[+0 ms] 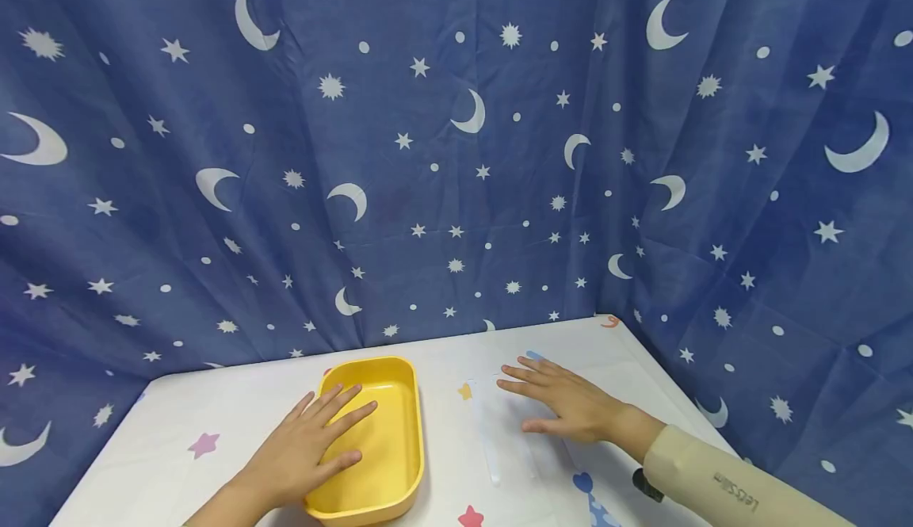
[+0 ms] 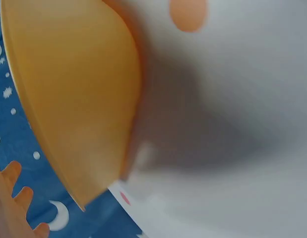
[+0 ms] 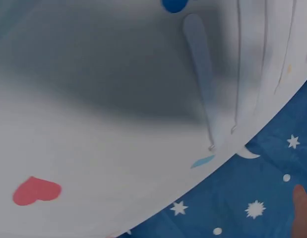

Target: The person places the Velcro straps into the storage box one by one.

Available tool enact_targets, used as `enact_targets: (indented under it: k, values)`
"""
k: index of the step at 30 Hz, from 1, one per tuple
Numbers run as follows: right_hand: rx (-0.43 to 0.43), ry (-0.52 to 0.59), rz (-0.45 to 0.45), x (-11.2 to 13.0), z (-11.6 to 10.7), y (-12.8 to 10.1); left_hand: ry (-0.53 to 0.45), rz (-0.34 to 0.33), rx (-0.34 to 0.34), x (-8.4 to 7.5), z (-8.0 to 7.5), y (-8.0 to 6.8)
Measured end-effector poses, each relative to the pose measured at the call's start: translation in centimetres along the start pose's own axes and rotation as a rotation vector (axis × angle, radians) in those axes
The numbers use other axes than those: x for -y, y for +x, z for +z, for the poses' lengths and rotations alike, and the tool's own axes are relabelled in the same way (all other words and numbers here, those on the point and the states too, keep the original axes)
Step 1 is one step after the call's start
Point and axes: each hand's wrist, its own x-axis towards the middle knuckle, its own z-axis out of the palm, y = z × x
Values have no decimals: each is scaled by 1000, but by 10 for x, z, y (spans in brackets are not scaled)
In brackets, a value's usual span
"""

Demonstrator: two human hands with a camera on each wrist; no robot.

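A yellow plastic tray [image 1: 385, 448] with rounded corners sits on the left half of the table. My left hand [image 1: 296, 456] hovers at its left side, fingers spread over the rim and inside; whether it touches the tray I cannot tell. In the left wrist view the tray's outer wall [image 2: 79, 94] fills the upper left. Several clear, slender plastic pieces [image 1: 490, 452] lie side by side right of the tray. One piece [image 3: 199, 64] shows a rounded end; their exact kind is unclear. Above them my right hand [image 1: 574, 404] is spread, holding nothing.
A white cloth [image 1: 235, 408] printed with coloured shapes covers the table. Blue curtains [image 1: 399, 162] with moons and stars stand along the back and right edges. A small dark object [image 1: 647, 485] shows under the right sleeve.
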Motion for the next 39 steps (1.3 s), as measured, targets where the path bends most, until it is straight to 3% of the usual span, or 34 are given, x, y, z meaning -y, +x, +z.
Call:
enact_targets:
  k: [7,15,21,26,39]
  values:
    - [-31,-1,46,-11,2,-12,29,-50,-19,16,-7,-15]
    - [-48,10,156,-25,5,-25,7,-141,-12,22,-5,-22]
    - [-50,77,268,-34,12,-33,-23,-221,23,24,-3,-24]
    - [-71,85,336,-39,16,-39,-25,-226,-12,24,0,-26]
    - [-91,179,440,-37,22,-43,-93,-313,-10,26,4,-25]
